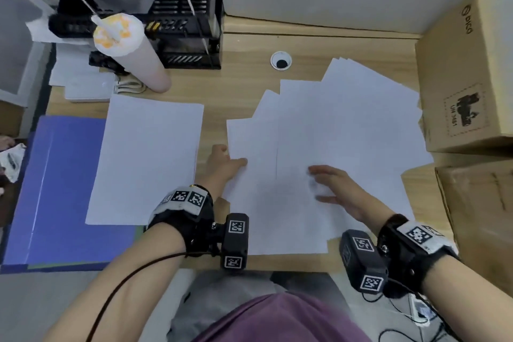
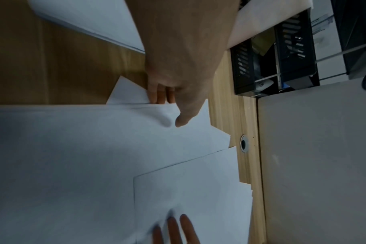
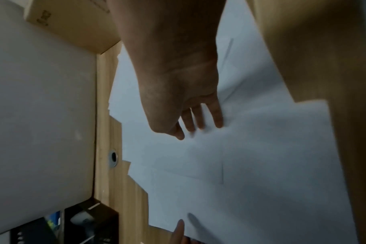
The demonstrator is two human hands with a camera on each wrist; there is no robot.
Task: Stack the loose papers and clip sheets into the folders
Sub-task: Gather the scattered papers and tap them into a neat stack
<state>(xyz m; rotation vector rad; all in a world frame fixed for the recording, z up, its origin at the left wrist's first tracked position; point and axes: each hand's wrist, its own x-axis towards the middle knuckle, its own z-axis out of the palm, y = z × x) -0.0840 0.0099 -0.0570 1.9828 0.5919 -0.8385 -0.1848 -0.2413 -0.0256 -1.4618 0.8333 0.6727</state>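
Several loose white sheets lie fanned over the right half of the wooden desk. My left hand is at their left edge and pinches one sheet, thumb on top and fingers tucked beneath, as the left wrist view shows for the left hand. My right hand lies on the fanned sheets with fingers straight and spread, as does the right hand in the right wrist view. A squared stack of paper sits to the left, overlapping a blue folder.
Two cardboard boxes border the papers on the right. A tall cup with a straw and a black mesh organiser stand at the back left. A cable hole lies behind the sheets.
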